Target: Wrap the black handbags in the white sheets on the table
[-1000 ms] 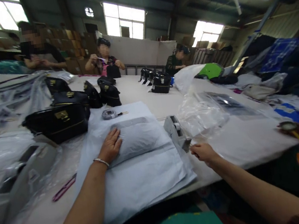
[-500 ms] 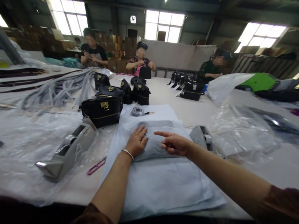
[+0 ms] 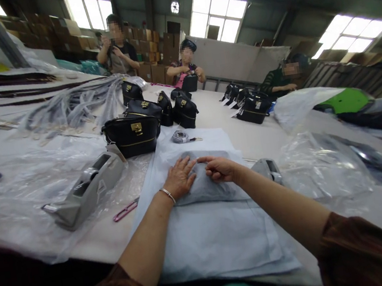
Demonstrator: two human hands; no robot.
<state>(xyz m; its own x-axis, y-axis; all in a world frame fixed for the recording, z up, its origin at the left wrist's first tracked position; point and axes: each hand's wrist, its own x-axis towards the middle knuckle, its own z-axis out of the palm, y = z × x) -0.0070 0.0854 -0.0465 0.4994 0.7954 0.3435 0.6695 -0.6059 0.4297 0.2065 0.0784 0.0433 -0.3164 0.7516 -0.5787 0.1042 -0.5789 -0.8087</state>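
Several white sheets [image 3: 223,247] lie stacked at the near edge of the table [image 3: 101,240]. A pink-handled tool [image 3: 125,211] lies just left of them. The wrapped bundle [image 3: 204,189] rests on the sheets, under both hands. The left hand [image 3: 180,177] is spread wide, palm down, on its left part. The right hand [image 3: 220,169] extends its index finger toward the left fingertips, remaining fingers curled; whether it grips anything cannot be determined. Beyond the bundle lies a coiled strap [image 3: 179,137]; farther back stand black bags [image 3: 137,141].
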